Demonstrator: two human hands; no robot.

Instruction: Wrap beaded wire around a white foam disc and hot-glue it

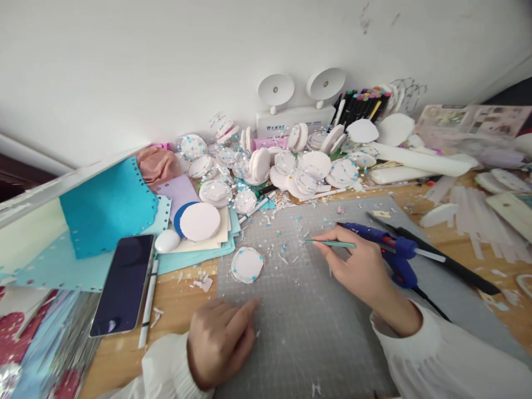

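Observation:
My right hand (359,266) pinches a pair of slim green tweezers (332,243), their tips low over the grey cutting mat (316,332) among small white and blue scraps (284,246). Beside it, on the right, lies a blue hot glue gun (384,239) with a glue stick in its back end. A round white disc (247,264), edged with wire and blue dots, lies flat at the mat's left. My left hand (224,338) rests just below that disc without touching it. Its index finger points out, the other fingers curl loosely, and I see nothing in it.
Many decorated white discs (260,166) are heaped along the back, before a two-headed lamp (293,119) and markers (366,102). On the left are a phone (122,285), a white pen (148,305) and blue paper (108,205). A black tool (449,260) and glue sticks (477,219) lie right.

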